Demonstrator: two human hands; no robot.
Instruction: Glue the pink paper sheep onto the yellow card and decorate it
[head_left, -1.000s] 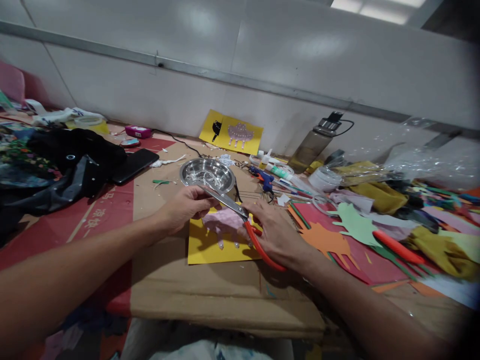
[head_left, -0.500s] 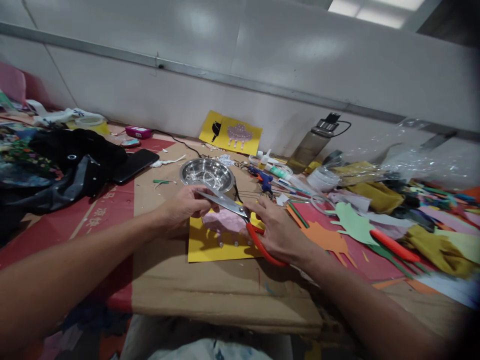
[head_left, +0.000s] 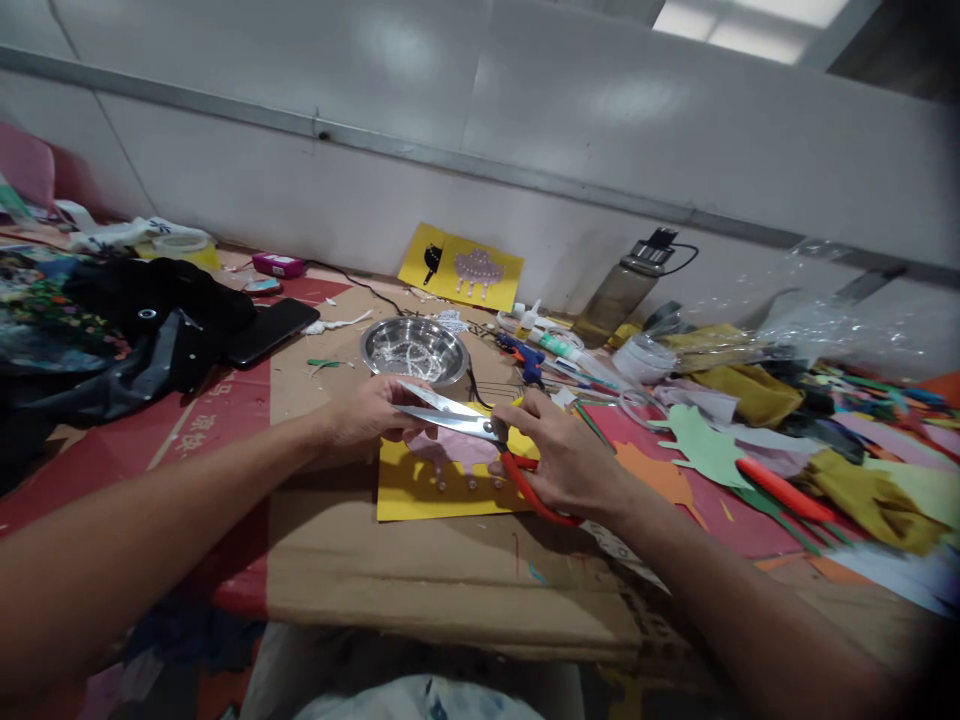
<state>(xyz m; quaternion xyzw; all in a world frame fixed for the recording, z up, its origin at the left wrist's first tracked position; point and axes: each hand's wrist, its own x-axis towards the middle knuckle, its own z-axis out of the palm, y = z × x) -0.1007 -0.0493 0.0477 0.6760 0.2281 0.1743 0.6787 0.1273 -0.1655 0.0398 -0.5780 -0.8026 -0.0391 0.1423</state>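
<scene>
My right hand [head_left: 559, 455] grips a pair of scissors [head_left: 525, 487] by the red handles, with the blades pointing left and slightly parted. The blade tips reach the fingers of my left hand [head_left: 367, 412], which are pinched together. What they pinch, if anything, is too small to make out. Below both hands lies a yellow card [head_left: 409, 500] bearing a pale purple cut-out shape [head_left: 442, 455] with small beads at its lower ends. Just beyond my left hand stands a steel bowl [head_left: 367, 350] with strings of clear beads [head_left: 416, 362] inside.
Against the wall leans a second yellow card [head_left: 424, 240] with similar shapes. A blue glue gun [head_left: 525, 360], a bottle [head_left: 619, 300] and coloured paper cut-outs [head_left: 697, 445] lie to the right. At left are a black phone [head_left: 274, 330] and dark cloth [head_left: 165, 290].
The scissor blades have parted, and the handles have shifted slightly down and right with my right hand. My left hand stays pinched in nearly the same place.
</scene>
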